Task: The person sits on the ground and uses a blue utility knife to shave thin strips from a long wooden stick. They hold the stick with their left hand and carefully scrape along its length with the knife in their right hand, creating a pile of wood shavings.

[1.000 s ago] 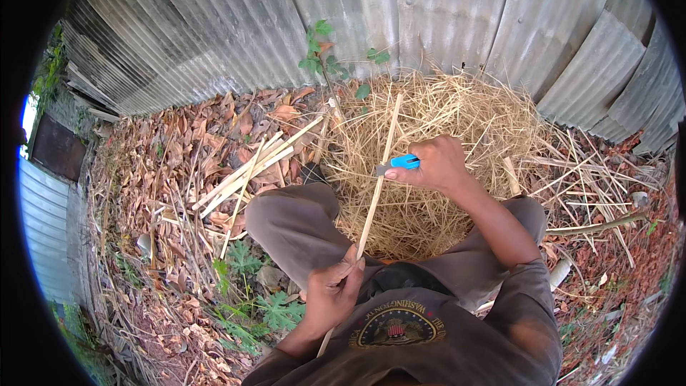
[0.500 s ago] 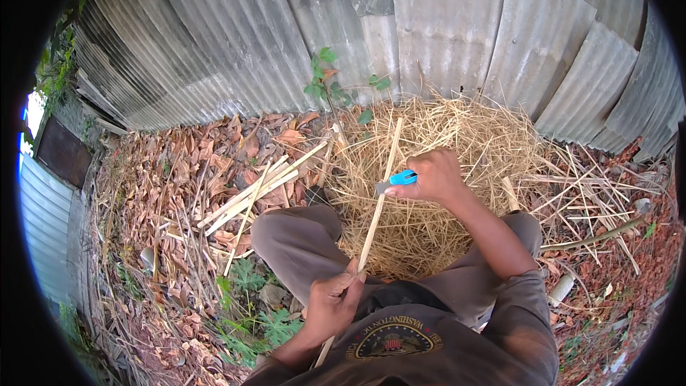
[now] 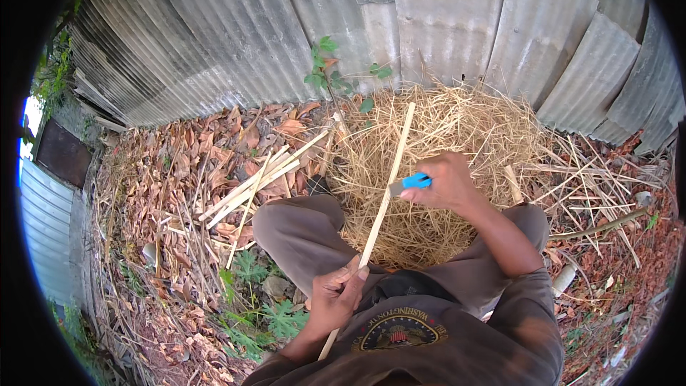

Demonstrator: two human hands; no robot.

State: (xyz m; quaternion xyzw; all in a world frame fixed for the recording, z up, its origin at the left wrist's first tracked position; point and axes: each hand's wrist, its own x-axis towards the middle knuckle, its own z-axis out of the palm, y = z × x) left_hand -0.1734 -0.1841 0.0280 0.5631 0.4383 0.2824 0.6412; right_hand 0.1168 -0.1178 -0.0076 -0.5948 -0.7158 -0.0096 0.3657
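My left hand (image 3: 339, 295) is closed around the lower part of a long pale wooden strip (image 3: 383, 211), which slants up and away from my lap. In my right hand (image 3: 449, 184) is a blue-handled utility knife (image 3: 416, 181), gripped in the closed fingers. Its short grey blade meets the strip's right edge, a little above the strip's middle. The strip's lower end passes under my left hand toward my shirt. Beyond and beneath the knife lies a heap of thin straw-coloured shavings (image 3: 457, 125) between my bent legs.
Several cut wooden strips (image 3: 250, 193) lie on dry leaves to the left. Thin sticks (image 3: 593, 186) are scattered at the right, near a pale cylindrical piece (image 3: 564, 280). Corrugated metal sheets (image 3: 450, 21) stand as a wall behind. Green plants (image 3: 282, 320) grow near my left knee.
My right hand and the knife have shifted slightly right and nearer to me. The strip's far end has tipped a little right and away. My left hand keeps its grip.
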